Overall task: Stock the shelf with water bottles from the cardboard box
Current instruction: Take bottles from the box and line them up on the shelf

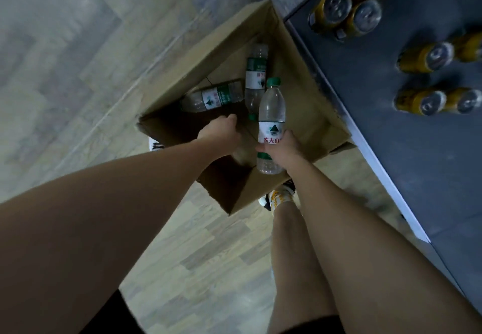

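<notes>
While the right hand (pixel 283 148) grips a clear plastic water bottle with a green cap and a white-and-green label (pixel 271 122) around its lower body, fingers wrapped about it, the left hand (pixel 221 131) reaches down into the open brown cardboard box (pixel 313 114) on the pale wood-plank floor (pixel 65 59). From where I stand the left hand's fingers look curled downward inside the box, but I cannot tell whether they have closed on anything; nothing shows in that hand.

I would judge this the picking step: one bottle is in hand, raised with its cap pointing away from the person, and the other hand is going for a second. The next move calls for carrying the held bottle across to the dark grey shelf surface (pixel 391 125) just beside the box and standing it upright in a bare patch.

Inside the box two more clear bottles remain, lying on their sides on the bottom: one (pixel 212 96) lies crosswise near the left hand, the other (pixel 255 72) runs lengthwise, and the two nearly meet at a corner. The shelf already carries several yellow drink cans with silver tops (pixel 344 12), grouped in small clusters towards its far side.
</notes>
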